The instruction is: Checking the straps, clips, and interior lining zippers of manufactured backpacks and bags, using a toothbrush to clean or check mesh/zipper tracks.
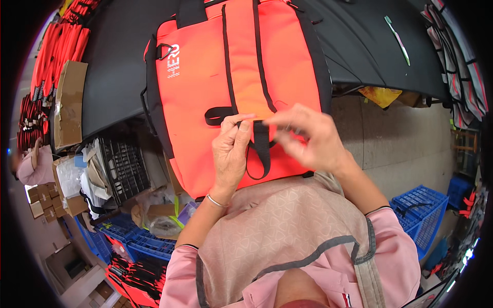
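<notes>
A bright orange-red backpack [197, 102] with black side panels lies at the table's front edge, against my apron. Down its middle runs a padded shoulder strap [244, 56] with black edging. My left hand [231, 154] is closed, its thumb and forefinger pinching the strap's lower end. From that end hangs a loop of black webbing [262, 149]. Another black webbing end [216, 116] sticks out to the left. My right hand [310, 136] is beside the strap end, its fingers smeared by motion; whether they hold anything is unclear.
On the black table [359, 31], a toothbrush [398, 41] lies at the far right. Blue crates [421, 210] stand on the floor at right. At left are a black crate [126, 169], a cardboard box [70, 102] and stacked orange items [59, 56]. Another person's pink sleeve [38, 167] shows at far left.
</notes>
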`<state>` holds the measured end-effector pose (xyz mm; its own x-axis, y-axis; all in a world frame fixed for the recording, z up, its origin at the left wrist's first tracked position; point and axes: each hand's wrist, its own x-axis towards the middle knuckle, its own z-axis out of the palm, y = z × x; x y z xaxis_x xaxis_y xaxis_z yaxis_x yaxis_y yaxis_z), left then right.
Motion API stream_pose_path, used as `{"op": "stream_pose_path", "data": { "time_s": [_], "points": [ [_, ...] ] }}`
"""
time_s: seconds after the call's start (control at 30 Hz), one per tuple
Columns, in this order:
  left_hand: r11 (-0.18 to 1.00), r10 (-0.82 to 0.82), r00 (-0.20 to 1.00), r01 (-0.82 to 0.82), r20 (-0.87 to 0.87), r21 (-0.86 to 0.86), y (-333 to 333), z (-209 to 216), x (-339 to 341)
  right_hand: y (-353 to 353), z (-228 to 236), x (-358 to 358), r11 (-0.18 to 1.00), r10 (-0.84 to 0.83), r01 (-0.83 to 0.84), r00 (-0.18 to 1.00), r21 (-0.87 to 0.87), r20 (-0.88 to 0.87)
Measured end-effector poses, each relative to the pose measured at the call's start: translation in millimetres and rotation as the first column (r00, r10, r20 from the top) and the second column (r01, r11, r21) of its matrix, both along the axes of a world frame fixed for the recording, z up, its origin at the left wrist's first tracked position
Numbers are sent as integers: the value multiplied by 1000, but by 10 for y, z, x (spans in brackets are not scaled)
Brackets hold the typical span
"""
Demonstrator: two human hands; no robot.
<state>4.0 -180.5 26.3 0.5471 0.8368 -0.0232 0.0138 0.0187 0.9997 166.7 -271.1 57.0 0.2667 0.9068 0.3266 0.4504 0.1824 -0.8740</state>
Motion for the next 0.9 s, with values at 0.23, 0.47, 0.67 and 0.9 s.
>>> {"op": "stream_pose_path", "data": {
  "time_s": [0.23,0.47,0.67,0.9],
  "points": [
    [974,-161,987,159,3,-163,50,-103,2,114,71,47,987,154,-155,914,-28,376],
    [947,-220,960,253,171,-198,111,-300,-60,599,30,331,814,211,-369,907,-448,-364],
    [951,-231,965,251,128,-182,100,-335,-71,508,-39,317,810,236,-396,895,-433,-378],
    [933,-187,973,219,-134,286,4,-320,-68,-143,113,349,799,547,-550,833,-242,-85]
  ]
}}
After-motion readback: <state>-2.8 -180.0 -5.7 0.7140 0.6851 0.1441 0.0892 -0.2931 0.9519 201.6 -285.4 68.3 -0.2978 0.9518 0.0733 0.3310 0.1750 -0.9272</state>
